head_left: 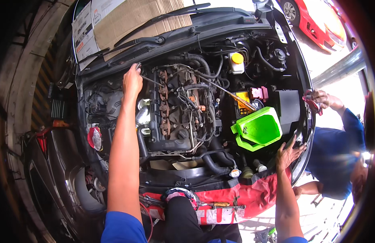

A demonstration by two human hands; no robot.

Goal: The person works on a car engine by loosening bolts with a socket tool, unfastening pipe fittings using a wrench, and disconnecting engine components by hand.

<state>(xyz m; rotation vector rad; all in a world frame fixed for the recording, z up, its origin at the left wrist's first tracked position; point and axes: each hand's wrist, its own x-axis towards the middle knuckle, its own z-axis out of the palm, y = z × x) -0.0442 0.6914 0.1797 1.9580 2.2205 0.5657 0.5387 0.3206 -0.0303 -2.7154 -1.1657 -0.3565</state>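
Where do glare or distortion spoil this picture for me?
Head view: ground at upper right blown out white; head view: bright flare beside the co-worker; head view: edges bow toward the black rim, plainly at far left; head view: engine, left hand and right hand readable.

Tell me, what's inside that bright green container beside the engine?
Inside the green container, only a dark smear or specks show toward the left; I can't tell which. Its underside, and whatever it rests on, are covered.
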